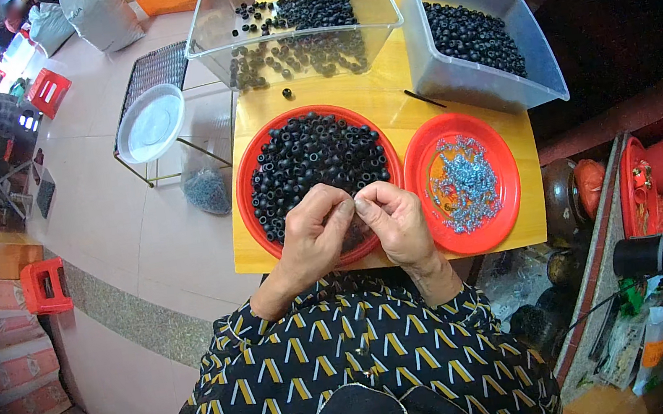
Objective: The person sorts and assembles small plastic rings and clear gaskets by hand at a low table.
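Note:
My left hand [316, 228] and my right hand [394, 222] meet over the near edge of a round red tray [241, 187]. Both are closed in a pinch, thumbs against forefingers, with the fingertips almost touching. What they hold, if anything, is too small or hidden to make out. Small black hollow pieces, like caps or thick rings, lie heaped in the tray [314, 146] under my fingers. Just right of my right hand, a red plate [506, 182] carries a loose pile of tiny shiny blue-silver parts [466, 184].
Yellow table [395, 88] beneath. Behind stand a clear bin [208, 51] and a translucent bin [547, 79], both with black pieces. A single black piece [288, 94] and a thin black stick [425, 98] lie between. Left, a white basin [151, 124] sits on a rack.

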The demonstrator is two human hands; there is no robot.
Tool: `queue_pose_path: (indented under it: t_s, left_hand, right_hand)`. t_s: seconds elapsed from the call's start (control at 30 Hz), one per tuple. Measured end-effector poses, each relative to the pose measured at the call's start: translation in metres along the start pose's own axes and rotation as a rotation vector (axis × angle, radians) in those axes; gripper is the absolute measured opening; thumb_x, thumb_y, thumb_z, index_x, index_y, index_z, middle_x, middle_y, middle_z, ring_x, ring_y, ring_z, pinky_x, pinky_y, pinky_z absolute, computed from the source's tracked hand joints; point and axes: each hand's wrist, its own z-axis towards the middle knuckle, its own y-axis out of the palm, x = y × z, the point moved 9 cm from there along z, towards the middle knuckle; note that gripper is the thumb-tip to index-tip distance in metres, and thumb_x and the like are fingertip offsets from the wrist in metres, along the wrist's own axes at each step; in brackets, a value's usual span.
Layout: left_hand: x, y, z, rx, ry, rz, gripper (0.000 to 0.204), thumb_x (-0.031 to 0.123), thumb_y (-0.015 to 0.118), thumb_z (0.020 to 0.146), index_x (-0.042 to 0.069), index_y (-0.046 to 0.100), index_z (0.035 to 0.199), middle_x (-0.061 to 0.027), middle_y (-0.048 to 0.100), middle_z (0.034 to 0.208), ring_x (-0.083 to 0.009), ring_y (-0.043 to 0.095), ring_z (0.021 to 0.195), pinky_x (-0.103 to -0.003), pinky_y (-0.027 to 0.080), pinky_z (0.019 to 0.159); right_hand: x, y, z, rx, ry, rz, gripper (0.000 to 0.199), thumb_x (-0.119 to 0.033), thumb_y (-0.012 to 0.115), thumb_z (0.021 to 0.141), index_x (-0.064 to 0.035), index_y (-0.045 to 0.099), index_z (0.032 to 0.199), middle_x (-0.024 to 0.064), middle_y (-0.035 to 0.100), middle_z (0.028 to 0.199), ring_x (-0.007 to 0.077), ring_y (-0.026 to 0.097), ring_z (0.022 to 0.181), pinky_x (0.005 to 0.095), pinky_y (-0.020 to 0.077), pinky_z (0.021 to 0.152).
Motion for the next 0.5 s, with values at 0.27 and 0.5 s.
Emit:
queue_pose_path:
  t_s: [0.27,0.5]
  left_hand:
    - [-0.068,0.013,-0.019,-0.044,-0.675,-0.732,0.017,0.014,0.052,0.086,0.001,0.060,0.081,0.0021,0.052,0.066,-0.0040,0.045,0.055,-0.019,0.036,0.048]
    - [-0.070,0.003,-0.008,0.023,-0.515,-0.419,0.015,0.013,0.058,0.084,-0.002,0.060,0.085,0.0019,0.056,0.070,-0.0044,0.047,0.058,-0.019,0.038,0.051]
  right_hand:
    - [-0.015,0.003,-0.004,0.120,-0.163,-0.345,0.006,-0.002,0.060,0.079,-0.0012,0.055,0.082,0.0027,0.054,0.069,0.0079,0.050,0.059,0.0228,0.0401,0.051]
    - [-0.005,-0.032,-0.006,0.220,-0.071,-0.228,0.004,-0.002,0.057,0.083,-0.0003,0.055,0.086,-0.0027,0.052,0.071,0.0024,0.047,0.064,0.0176,0.0395,0.056]
